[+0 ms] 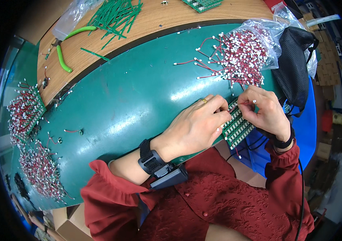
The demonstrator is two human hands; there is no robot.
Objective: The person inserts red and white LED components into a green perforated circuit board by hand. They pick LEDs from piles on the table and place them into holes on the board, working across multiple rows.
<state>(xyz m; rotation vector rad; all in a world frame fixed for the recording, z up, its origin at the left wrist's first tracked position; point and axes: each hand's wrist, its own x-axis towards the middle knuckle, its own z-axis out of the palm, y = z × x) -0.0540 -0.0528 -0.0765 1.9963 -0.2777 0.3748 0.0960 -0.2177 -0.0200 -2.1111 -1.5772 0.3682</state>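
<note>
A green circuit board panel [237, 126] with rows of small white connectors lies at the right front edge of the green mat. My left hand [201, 124], a ring on one finger, is closed on the panel's left side; its fingertips are partly hidden. Over the panel's far right corner, my right hand [265, 110] pinches a short red wire lead [243, 103]. A white plug end [254, 101] shows against the right fingers. One more red lead [238, 153] hangs from the panel's near edge.
Beyond my hands, a heap of red leads [245, 54] spills from a clear bag. A black pouch [295, 60] and blue bin [305, 132] stand right. Green-handled cutters [61, 58] and green strips [112, 18] lie on wood. Wired boards [26, 112] and leads [42, 172] sit left.
</note>
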